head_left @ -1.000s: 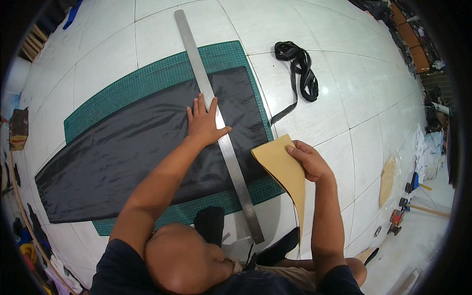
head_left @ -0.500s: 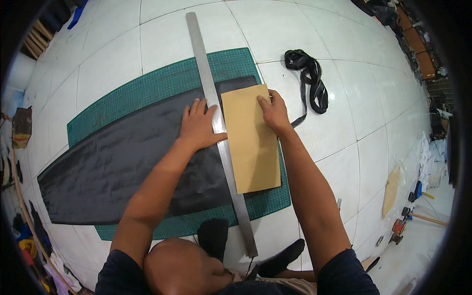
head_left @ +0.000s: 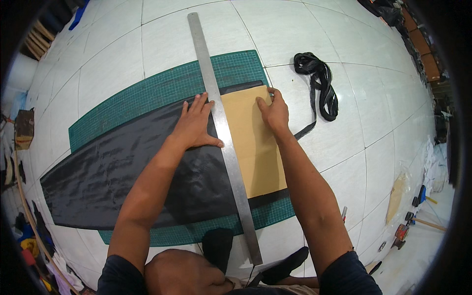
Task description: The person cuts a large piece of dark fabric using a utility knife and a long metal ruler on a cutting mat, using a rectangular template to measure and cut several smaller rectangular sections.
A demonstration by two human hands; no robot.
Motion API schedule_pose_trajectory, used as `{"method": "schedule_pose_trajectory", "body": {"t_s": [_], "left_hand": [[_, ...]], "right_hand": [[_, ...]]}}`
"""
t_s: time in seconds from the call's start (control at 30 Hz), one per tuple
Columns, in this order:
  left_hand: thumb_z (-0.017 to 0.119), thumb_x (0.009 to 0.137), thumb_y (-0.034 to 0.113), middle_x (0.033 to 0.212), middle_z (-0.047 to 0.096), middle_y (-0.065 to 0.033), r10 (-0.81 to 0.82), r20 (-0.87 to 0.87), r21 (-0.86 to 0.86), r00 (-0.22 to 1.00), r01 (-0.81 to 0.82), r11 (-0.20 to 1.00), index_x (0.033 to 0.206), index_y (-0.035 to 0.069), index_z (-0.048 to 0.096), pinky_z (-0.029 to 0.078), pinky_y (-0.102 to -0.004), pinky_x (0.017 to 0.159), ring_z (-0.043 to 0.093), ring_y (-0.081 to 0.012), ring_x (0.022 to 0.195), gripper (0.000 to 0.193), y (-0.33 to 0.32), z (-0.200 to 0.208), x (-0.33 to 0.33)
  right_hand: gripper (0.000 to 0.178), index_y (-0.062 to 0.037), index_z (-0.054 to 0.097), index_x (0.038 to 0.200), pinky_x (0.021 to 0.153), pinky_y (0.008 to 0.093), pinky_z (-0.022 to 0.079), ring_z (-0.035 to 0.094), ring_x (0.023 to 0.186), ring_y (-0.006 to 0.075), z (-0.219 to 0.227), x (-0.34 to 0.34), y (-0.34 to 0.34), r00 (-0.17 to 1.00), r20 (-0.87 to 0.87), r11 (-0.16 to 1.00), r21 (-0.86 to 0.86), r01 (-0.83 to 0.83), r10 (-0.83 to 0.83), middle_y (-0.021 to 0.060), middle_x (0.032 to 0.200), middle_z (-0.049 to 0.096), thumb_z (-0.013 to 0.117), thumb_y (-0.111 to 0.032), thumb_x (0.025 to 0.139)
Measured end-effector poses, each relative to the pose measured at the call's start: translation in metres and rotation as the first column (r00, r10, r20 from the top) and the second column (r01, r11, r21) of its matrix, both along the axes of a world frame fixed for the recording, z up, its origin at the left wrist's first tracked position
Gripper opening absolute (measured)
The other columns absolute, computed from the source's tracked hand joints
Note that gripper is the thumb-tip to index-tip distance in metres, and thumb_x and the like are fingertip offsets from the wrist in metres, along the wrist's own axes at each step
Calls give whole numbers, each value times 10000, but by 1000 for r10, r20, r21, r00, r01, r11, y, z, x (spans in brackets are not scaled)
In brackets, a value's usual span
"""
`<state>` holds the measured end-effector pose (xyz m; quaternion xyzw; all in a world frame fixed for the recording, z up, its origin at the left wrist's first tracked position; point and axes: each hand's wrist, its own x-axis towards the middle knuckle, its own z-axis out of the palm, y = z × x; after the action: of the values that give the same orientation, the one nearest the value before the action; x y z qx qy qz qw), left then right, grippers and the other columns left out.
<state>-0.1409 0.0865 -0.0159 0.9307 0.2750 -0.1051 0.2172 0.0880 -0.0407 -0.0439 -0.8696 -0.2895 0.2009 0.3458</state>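
Observation:
A long metal ruler (head_left: 224, 128) lies across a black sheet of material (head_left: 142, 162) on a green cutting mat (head_left: 142, 93). My left hand (head_left: 192, 123) is spread flat on the black sheet, its thumb and index fingertips at the ruler's left edge. Along the ruler's right side lies a tan rectangular card (head_left: 253, 147), its left edge meeting the ruler. My right hand (head_left: 274, 112) grips the card's far right corner, thumb on top and the other fingers over the right edge, partly hidden.
A bundle of black strap (head_left: 328, 103) rests on the white tiled floor to the right of the mat. My dark-socked feet (head_left: 218, 248) are close to the mat's near edge. Tools, including a red one (head_left: 401, 232), lie far right. A wooden box (head_left: 24, 129) stands far left.
The card's left edge, which overlapped the ruler at the near end, now sits along or under the ruler's right side. My left hand has slid slightly left off the ruler's top.

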Motion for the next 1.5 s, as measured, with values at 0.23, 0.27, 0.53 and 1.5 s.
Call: {"method": "schedule_pose_trajectory", "body": {"t_s": [0.23, 0.27, 0.53, 1.5], "left_hand": [[935, 495, 576, 1633, 193, -246, 23, 80, -38, 997, -20, 999, 1493, -29, 362, 168, -562, 1233, 164, -388, 1532, 1301, 2, -1, 0], [935, 495, 576, 1633, 193, -246, 18, 80, -37, 997, -15, 999, 1493, -29, 362, 168, -562, 1233, 164, -388, 1532, 1301, 3, -1, -1], [940, 482, 574, 1614, 208, -275, 9, 93, -44, 996, -5, 999, 1472, -40, 368, 176, -563, 1230, 171, -419, 1523, 1299, 4, -1, 1], [903, 502, 633, 1605, 237, -270, -51, -84, 95, 995, 59, 994, 1514, -31, 316, 232, -599, 1199, 225, -413, 1505, 1345, 5, -3, 7]], "right_hand": [[591, -9, 583, 1320, 958, 414, 490, 624, 1109, 342, -19, -1, 2, 998, 53, 998, 60, 22, -25, 221, 1190, 636, 743, -338, 855], [591, -9, 583, 1320, 958, 414, 490, 624, 1109, 342, -18, -4, 4, 998, 53, 998, 61, 27, -30, 221, 1190, 636, 743, -338, 855], [568, -19, 600, 1312, 954, 420, 484, 611, 1123, 330, -14, -4, 3, 999, 8, 999, 27, 44, -44, 199, 1193, 617, 737, -327, 855], [577, 10, 547, 1349, 803, 387, 564, 712, 923, 305, 69, -20, -169, 940, -333, 982, -188, 14, -77, 215, 1088, 696, 718, -261, 869]]}}
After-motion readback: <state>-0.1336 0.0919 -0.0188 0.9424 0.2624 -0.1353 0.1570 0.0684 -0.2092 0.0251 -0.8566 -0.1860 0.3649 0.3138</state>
